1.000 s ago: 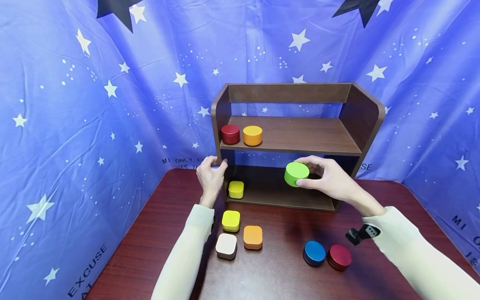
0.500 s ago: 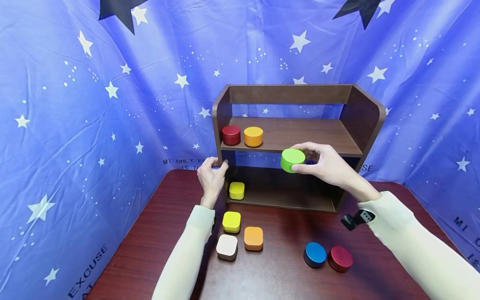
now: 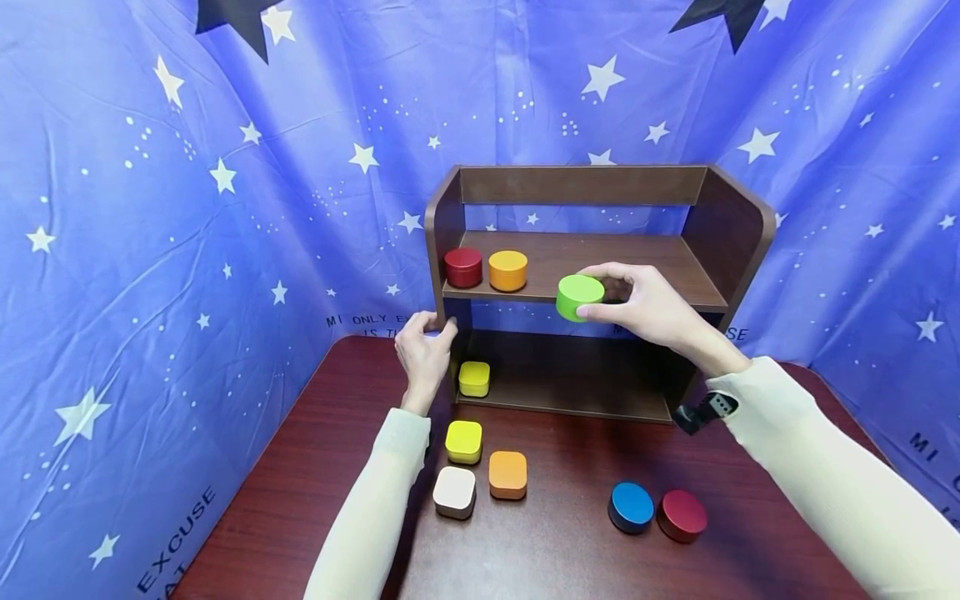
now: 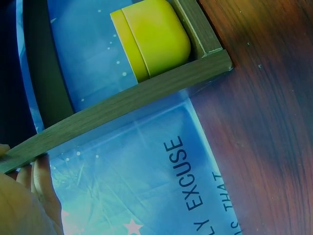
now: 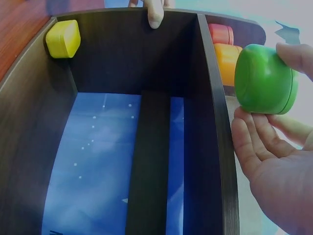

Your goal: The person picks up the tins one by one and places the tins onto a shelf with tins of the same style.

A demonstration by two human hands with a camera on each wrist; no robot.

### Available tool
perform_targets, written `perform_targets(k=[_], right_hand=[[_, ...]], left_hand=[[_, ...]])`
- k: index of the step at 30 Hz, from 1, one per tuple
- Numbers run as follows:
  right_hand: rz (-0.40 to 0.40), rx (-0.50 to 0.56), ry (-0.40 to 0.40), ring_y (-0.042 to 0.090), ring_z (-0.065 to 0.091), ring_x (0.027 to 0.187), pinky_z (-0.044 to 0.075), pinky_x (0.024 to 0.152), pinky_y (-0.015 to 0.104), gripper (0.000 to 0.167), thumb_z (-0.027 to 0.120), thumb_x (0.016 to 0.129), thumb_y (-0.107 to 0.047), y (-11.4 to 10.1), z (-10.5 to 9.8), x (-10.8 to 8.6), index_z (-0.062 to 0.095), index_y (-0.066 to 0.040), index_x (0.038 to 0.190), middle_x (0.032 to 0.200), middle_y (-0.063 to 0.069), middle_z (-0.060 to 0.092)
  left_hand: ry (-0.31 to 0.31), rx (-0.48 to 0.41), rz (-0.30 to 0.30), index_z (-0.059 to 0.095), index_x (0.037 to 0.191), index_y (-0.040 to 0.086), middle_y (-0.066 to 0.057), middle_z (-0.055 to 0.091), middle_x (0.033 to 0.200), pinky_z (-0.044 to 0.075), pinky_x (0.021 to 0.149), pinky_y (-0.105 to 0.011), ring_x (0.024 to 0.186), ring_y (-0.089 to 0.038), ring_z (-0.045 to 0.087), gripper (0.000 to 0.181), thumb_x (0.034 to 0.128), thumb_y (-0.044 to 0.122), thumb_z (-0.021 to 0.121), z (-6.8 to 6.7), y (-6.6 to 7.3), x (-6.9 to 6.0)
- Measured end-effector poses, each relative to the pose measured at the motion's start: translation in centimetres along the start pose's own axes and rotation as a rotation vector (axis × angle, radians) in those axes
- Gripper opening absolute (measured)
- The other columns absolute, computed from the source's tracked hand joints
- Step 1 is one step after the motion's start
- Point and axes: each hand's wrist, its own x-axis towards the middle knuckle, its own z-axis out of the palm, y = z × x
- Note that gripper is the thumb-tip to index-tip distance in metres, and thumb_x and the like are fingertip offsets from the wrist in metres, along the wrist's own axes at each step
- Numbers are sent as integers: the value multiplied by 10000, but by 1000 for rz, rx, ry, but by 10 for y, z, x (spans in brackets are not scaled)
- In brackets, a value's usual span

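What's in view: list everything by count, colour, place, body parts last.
Table: 1, reddish brown, below
Shelf unit: 1, dark brown, on the table
Round lidded boxes: 5; green one, held; shelved red one and amber one, upper shelf, left; blue one and loose red one, table's right half
Square boxes: 4; shelved yellow one, lower shelf, left; loose yellow one, orange one and white one, table's left half
Star-print cloth: count unclear, blue, behind and at sides
Wrist device: 1, black, right cuff
Sleeves: 2, cream, both arms
Hands: 2, bare; left hand gripping the shelf unit, right hand holding the green one
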Motion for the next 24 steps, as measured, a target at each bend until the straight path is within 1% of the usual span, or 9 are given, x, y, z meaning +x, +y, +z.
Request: perform_targets(k=[3,6,11,18,24], right_hand=[[16,14,-2,17,738,966,573,852,142,502,848,941,-164,-1,0,6,693,-51,1405,1116,17,800],[19,16,-9,8,734,966,571,851,141,512,849,941,-171,-2,0,12,690,-46,1411,1119,17,797],[25,-38,-22,12,721,958,556,839,143,523,846,947,-219,-1,0,20,689,-55,1418,1151,67,790],[50,-60,-16,8,715,947,558,816,162,513,851,945,-240,2,-1,31,702,-69,1405,1150,62,799],[68,-94,-2,60,683,916,536,782,193,498,862,932,-266,1,-1,38,726,-101,1382,1117,54,785]], left_hand=[[-3,1,-6,782,845,19,-192,774,848,541,779,-554,817,-427,744,206,825,215,840,0,-1,0],[-6,2,-13,786,846,23,-187,778,856,543,782,-552,818,-416,745,205,829,220,842,0,-2,-1],[-8,10,-17,791,844,33,-171,779,861,539,775,-529,810,-395,743,196,836,223,840,0,-2,-1],[3,0,1,785,841,27,-177,767,845,538,756,-525,795,-409,741,189,833,209,836,0,0,-2],[10,-5,19,779,849,15,-184,761,839,541,755,-536,793,-416,740,199,834,207,831,0,0,0]])
